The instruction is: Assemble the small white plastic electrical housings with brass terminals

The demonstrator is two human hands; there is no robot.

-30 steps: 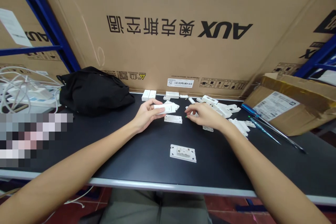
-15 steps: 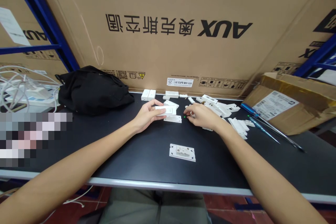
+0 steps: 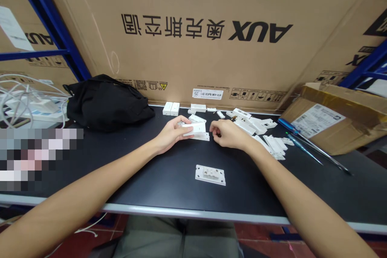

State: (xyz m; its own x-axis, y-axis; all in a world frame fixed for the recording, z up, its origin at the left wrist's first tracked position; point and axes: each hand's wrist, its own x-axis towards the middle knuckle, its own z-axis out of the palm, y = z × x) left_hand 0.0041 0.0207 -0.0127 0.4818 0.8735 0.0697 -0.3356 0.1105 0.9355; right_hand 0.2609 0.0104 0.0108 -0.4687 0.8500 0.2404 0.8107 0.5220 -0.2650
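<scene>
My left hand (image 3: 169,135) grips a white rectangular plastic case (image 3: 198,129) with two small dark dots on its face, thumb on top. Behind and below that case, white plates (image 3: 204,137) lie on the black table. Just to the right, my right hand (image 3: 227,133) is apart from the case, its fingers curled together; anything between the fingertips is hidden. Closer to me lies a flat white plate (image 3: 211,174) with corner holes and a raised block.
White plastic parts (image 3: 255,125) are heaped right of my right hand. Two white boxes (image 3: 171,108) stand at the back. A black cloth bag (image 3: 109,102) sits left; a cardboard box (image 3: 329,117), a screwdriver (image 3: 314,151) and a blue pointed tool (image 3: 305,148) lie right. A large carton (image 3: 187,60) walls the back.
The case in my left hand has shifted slightly right and tilted. My right hand's fingers have curled in more, and the small green spots near its fingertips no longer show.
</scene>
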